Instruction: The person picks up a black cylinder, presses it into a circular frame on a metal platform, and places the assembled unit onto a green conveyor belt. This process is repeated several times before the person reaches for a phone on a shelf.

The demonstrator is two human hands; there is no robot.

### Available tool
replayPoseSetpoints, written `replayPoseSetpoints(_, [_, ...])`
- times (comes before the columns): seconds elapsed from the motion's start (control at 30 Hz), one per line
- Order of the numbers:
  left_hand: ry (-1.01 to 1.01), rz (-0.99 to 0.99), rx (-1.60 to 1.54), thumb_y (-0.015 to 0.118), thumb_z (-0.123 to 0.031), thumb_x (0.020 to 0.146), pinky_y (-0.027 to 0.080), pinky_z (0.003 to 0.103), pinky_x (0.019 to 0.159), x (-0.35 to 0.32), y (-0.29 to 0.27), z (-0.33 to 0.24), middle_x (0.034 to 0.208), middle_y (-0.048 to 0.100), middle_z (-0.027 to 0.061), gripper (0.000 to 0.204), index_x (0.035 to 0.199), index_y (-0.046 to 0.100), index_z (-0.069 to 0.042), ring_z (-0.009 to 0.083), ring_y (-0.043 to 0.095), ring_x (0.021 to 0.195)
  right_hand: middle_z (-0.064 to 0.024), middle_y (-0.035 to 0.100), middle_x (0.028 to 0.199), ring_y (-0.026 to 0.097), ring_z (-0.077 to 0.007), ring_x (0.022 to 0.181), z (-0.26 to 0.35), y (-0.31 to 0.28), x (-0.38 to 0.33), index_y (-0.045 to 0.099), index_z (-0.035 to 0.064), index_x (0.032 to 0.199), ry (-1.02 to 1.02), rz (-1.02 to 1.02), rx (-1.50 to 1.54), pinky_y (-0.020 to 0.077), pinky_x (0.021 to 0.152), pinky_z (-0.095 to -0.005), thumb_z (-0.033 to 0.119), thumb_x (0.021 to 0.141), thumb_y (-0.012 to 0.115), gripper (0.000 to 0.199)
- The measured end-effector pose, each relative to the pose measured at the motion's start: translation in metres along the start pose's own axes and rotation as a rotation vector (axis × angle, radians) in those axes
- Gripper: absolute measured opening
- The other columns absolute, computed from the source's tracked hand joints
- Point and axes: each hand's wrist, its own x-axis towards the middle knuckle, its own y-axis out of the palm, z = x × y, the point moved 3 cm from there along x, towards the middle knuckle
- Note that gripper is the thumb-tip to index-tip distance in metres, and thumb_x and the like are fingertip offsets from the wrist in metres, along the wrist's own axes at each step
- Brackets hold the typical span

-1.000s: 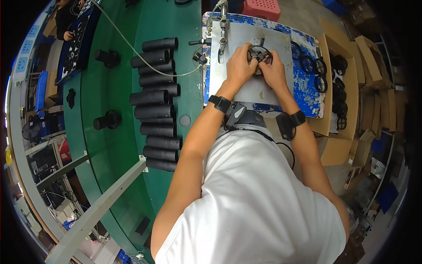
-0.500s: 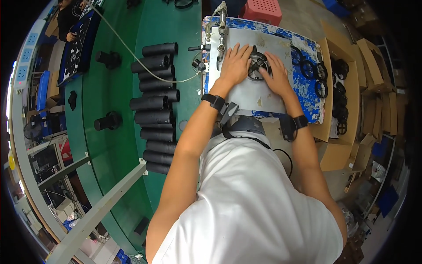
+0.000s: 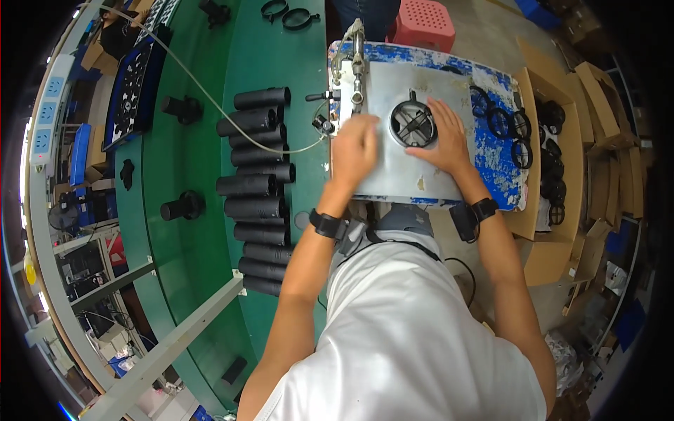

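Left of the left hand (image 3: 356, 149), on the green tabletop (image 3: 189, 161), black tubes (image 3: 254, 189) lie side by side in a column running from beside the hand back toward the person. A thin cable (image 3: 210, 98) crosses over the far tubes and ends at the clamp fixture (image 3: 354, 63) standing at the plate's far left corner, just beyond the left hand. Further left stand two short black cylinders (image 3: 182, 156). Right of the right hand (image 3: 442, 133), several black rings (image 3: 509, 130) lie on the worn blue board (image 3: 491, 151), and past them an open cardboard box (image 3: 562, 140) holds more black parts. A red stool (image 3: 425, 22) sits beyond the plate.

The round black spoked part (image 3: 413, 123) lies flat on the grey metal plate (image 3: 400, 168), between the two hands. The right hand lies flat with fingers spread, its grip open, fingertips touching the part's right edge and palm on the plate. The left hand is blurred; it hovers over the plate just left of the part, and how far its grip is open cannot be told. Nothing stands between either hand and the part.
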Motion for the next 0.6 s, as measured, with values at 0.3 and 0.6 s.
replayPoseSetpoints(0.3, [-1.248,-0.141,-0.502,0.057,-0.028,0.086,0.045,0.039,0.053,0.092,-0.019,0.125,0.102,0.057,0.0194,0.043,0.115,0.052,0.004,0.0272,0.058,0.071,-0.0159,0.044,0.142,0.037,-0.0338,0.135,0.000,-0.004,-0.004,0.041,0.0040,0.139,0.017,-0.011,-0.040,0.0272,0.110,-0.0473,0.051,0.058,0.083,0.102])
replayPoseSetpoints(0.6, [-0.474,-0.455,-0.020,0.057,-0.017,0.084,0.048,0.037,0.079,0.068,-0.065,0.090,0.099,0.063,0.0190,0.030,0.108,0.060,0.002,0.0276,0.062,0.087,-0.0135,0.042,0.144,0.034,-0.0349,0.136,-0.014,-0.004,0.000,0.047,0.0041,0.136,0.027,0.122,0.126,0.0259,0.111,-0.0459,0.047,0.068,0.078,0.085])
